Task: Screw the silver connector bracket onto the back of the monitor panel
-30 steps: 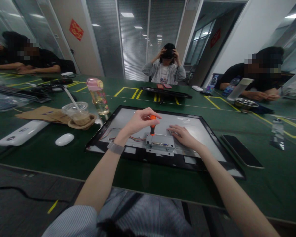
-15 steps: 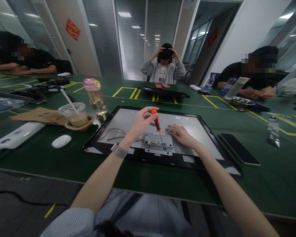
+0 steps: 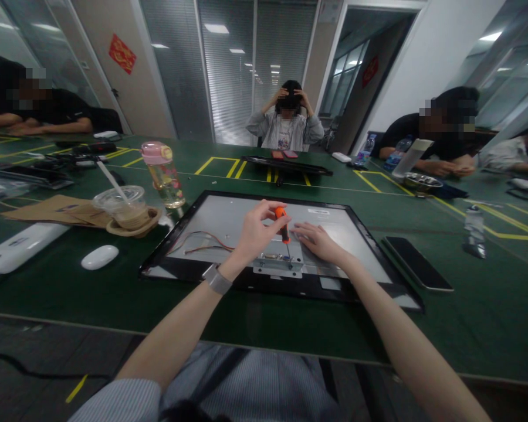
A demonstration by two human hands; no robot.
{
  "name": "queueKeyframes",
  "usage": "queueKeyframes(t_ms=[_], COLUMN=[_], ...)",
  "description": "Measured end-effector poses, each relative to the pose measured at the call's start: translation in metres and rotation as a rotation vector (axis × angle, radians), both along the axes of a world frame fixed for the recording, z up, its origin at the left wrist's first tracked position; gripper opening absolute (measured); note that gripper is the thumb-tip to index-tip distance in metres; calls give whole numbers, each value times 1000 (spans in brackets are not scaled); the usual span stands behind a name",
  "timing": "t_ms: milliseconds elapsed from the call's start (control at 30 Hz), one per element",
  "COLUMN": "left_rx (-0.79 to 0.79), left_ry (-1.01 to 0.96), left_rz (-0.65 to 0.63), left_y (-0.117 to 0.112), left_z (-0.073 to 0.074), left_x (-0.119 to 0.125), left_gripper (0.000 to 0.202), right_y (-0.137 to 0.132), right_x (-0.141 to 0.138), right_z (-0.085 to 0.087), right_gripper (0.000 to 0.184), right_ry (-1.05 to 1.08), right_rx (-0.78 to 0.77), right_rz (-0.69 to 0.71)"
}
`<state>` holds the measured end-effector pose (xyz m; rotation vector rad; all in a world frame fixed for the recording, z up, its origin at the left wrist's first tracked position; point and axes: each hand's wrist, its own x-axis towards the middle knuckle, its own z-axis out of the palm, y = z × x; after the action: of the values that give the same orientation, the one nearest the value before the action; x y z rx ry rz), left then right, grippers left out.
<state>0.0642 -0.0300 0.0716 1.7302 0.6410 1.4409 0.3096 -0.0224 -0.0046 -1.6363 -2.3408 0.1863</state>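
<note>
While the left grip [image 3: 259,230] pinches a half-hidden screwdriver [image 3: 285,234], the right grip [image 3: 319,241] lies spread.

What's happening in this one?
A person's left hand holds an orange-and-black screwdriver between thumb and fingers, its shaft pointing down at the metal bracket with ports. Whether the tip sits in a screw is too small to tell. The right hand rests on the flat panel beside the bracket. A dark phone lies on the table right of the panel.
</note>
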Motion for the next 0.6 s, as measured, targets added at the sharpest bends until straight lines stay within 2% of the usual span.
queueKeyframes(t_ms=[433, 533, 600], left_rx=[74, 51, 20], left_ry=[43, 86, 106], left_rz=[8, -59, -152], left_y=[0, 0, 1], left_z=[-2, 0, 2], left_x=[-2, -4, -5], left_gripper=[26, 25, 23], right_y=[-1, -2, -2], right_x=[-2, -2, -2], right_z=[3, 3, 3], right_gripper=[45, 46, 46], right_ry=[-17, -14, -13], right_rx=[-24, -30, -26], right_rz=[-7, -6, -7])
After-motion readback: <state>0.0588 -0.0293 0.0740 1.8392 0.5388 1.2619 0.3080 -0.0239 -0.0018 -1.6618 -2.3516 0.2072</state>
